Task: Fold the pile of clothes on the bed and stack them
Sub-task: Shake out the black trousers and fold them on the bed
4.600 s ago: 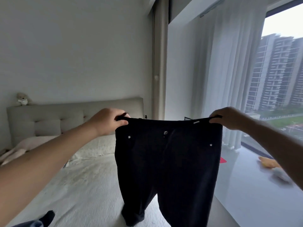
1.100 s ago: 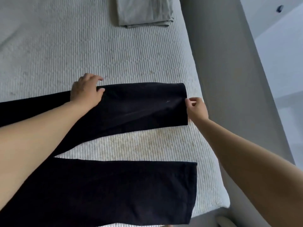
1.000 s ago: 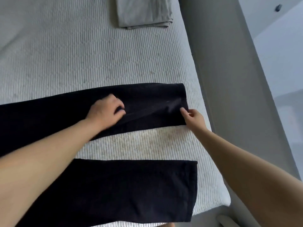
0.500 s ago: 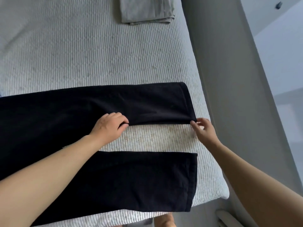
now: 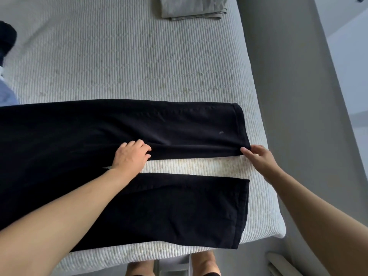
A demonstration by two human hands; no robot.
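Black trousers (image 5: 99, 140) lie flat across the near part of the bed (image 5: 123, 62), their two legs running out to the right, with a strip of pale ribbed bedcover showing between them. The farther leg ends in a hem near the bed's right edge; the nearer leg ends just short of the bed's front right corner. The left hand (image 5: 130, 156) rests at the near edge of the farther leg, about halfway along it, fingers curled down onto the cloth; whether they are pinching the edge or only pressing on it cannot be told. The right hand (image 5: 258, 158) is at the near corner of that same leg's hem, its fingertips touching the corner, and here too the view does not settle whether the cloth is gripped. Both forearms reach in from the bottom of the view, the left one crossing over the nearer leg. A folded grey garment (image 5: 193, 6) lies at the far end of the bed, well apart from the trousers. At the left edge, a bit of dark cloth (image 5: 7, 38) and a bit of light blue cloth (image 5: 8, 92) show partly. The person's knees (image 5: 205, 263) show below the bed's front edge.
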